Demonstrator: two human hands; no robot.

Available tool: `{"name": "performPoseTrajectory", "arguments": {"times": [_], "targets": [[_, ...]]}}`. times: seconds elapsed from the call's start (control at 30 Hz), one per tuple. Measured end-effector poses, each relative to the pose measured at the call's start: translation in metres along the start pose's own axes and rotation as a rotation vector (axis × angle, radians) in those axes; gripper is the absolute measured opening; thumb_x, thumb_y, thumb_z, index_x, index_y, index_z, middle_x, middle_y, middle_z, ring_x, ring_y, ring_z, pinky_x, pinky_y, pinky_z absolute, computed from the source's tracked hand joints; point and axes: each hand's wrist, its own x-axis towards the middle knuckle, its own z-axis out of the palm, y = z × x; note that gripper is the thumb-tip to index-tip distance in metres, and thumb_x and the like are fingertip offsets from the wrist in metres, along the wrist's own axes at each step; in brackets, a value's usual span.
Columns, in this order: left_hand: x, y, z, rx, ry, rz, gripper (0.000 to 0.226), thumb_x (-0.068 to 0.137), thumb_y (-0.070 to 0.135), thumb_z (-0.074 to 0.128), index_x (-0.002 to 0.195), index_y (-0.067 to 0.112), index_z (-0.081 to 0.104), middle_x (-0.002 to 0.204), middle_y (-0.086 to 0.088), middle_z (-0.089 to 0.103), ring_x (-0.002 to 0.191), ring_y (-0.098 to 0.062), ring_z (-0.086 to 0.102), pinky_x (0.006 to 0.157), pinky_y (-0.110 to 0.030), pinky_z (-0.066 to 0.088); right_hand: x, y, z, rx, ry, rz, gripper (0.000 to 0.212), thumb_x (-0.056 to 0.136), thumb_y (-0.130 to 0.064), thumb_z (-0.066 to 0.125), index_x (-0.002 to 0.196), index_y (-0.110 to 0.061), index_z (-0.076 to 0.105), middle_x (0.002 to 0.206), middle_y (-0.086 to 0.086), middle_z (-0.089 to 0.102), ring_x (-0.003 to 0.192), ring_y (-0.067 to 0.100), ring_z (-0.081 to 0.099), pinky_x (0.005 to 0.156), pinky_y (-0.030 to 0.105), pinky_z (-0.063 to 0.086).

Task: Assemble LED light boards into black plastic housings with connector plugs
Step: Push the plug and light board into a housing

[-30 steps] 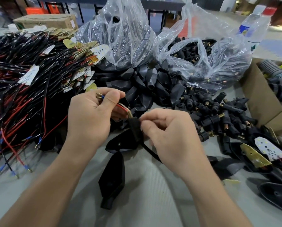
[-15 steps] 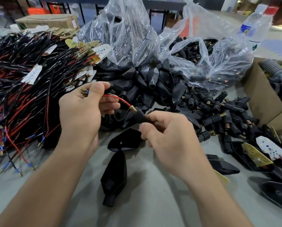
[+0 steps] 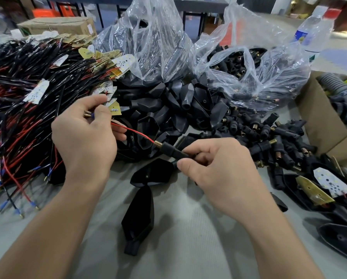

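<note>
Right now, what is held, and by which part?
The right hand pinches the connector plug at its rear end; left hand pinches the red wire near its terminals.

Glossy black plastic housings (image 3: 164, 109), crinkled clear plastic bags (image 3: 152, 37), brass-tipped plug (image 3: 169, 149).

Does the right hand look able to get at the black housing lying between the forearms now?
Likely yes for reach: the housing lies uncovered, in the open. But the right hand pinches the connector plug, whose red wire runs to the left hand, so it must let go first.
</note>
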Motion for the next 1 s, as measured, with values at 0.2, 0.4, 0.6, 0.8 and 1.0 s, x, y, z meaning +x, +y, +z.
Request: {"name": "performPoseTrajectory", "arguments": {"times": [0.2,0.4,0.6,0.8,1.0], "targets": [[0.001,0.000,-0.004,0.120,0.038,0.077,0.027,0.091,0.028,0.052,0.096,0.049,0.068,0.059,0.008,0.071,0.048,-0.015,0.070,0.047,-0.024,0.054,-0.002,0.002,-0.001,-0.189,0.114,-0.061,0.007,0.092,-0.035,0.070,0.086,-0.032,0.071,0.063,-0.012,0.065,0.070,0.012,0.059,0.082,0.036,0.051],[-0.010,0.009,-0.006,0.733,0.106,0.334,0.048,0.090,0.038,0.062,0.137,0.029,0.057,0.120,-0.002,0.073,0.111,-0.033,0.063,0.098,-0.042,0.044,-0.002,-0.001,0.001,-0.158,0.074,-0.006,0.003,0.089,-0.031,0.074,0.090,-0.034,0.073,0.063,-0.011,0.065,0.063,0.014,0.061,0.067,0.039,0.057],[-0.044,0.011,0.009,0.577,-0.807,0.634,0.045,0.077,0.025,0.072,0.120,0.035,0.072,0.115,0.024,0.068,0.113,-0.001,0.059,0.107,-0.021,0.039,0.002,0.004,0.001,-0.136,0.156,-0.037,0.021,0.084,-0.014,0.073,0.094,-0.033,0.075,0.074,-0.015,0.070,0.076,0.009,0.066,0.074,0.033,0.053],[-0.037,0.000,0.008,0.437,-0.731,0.399,0.039,0.085,0.021,0.081,0.109,0.045,0.059,0.101,0.035,0.070,0.100,0.010,0.064,0.082,-0.004,0.041,0.003,0.014,-0.011,-0.121,0.268,0.015,0.010,0.085,-0.026,0.076,0.082,-0.036,0.074,0.067,-0.024,0.070,0.064,0.003,0.064,0.060,0.024,0.049],[-0.035,0.006,0.006,0.448,-0.840,0.422,0.029,0.091,0.024,0.076,0.101,0.041,0.055,0.100,0.030,0.069,0.092,-0.001,0.067,0.077,-0.025,0.053,0.001,0.014,-0.014,-0.128,0.254,-0.011,0.015,0.087,-0.024,0.075,0.075,-0.033,0.075,0.056,-0.017,0.064,0.055,0.006,0.059,0.048,0.012,0.035]]}}
